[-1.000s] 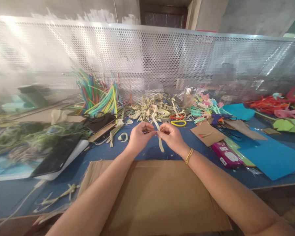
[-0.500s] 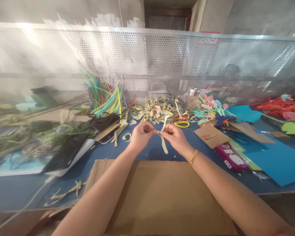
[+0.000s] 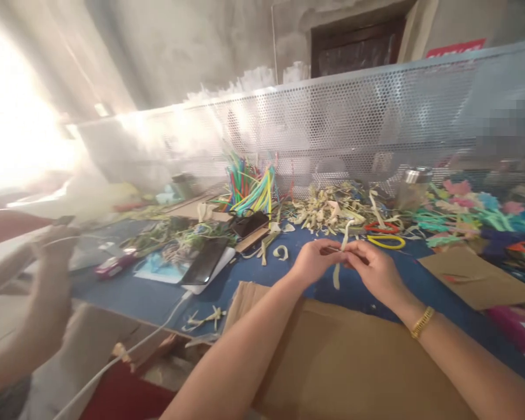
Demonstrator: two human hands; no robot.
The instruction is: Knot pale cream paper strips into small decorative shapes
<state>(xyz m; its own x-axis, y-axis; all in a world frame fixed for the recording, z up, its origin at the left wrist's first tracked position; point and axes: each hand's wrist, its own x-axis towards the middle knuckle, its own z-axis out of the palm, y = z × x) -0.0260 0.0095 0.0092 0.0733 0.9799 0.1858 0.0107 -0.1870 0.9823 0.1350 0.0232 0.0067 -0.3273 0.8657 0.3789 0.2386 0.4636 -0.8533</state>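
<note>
My left hand (image 3: pixel 312 261) and my right hand (image 3: pixel 374 269) meet over the blue table (image 3: pixel 140 294), both pinched on a pale cream strip (image 3: pixel 339 262) that runs up between the fingertips and hangs down below them. A gold bracelet (image 3: pixel 421 322) sits on my right wrist. Both forearms lie over a brown cardboard sheet (image 3: pixel 332 361) at the near edge. A heap of similar pale strips (image 3: pixel 328 210) lies just beyond my hands.
Coloured sticks (image 3: pixel 251 184) stand by a perforated metal screen (image 3: pixel 332 128). A phone (image 3: pixel 203 261) with a white cable, a black pouch (image 3: pixel 248 223), yellow and red rings (image 3: pixel 385 239) and paper flowers (image 3: pixel 459 210) lie around. Another person's hand (image 3: pixel 55 256) is at the left.
The camera has swung left and up, so my hands now sit right of centre. Another person's hand has come into view at the left. My grip on the strip is unchanged.
</note>
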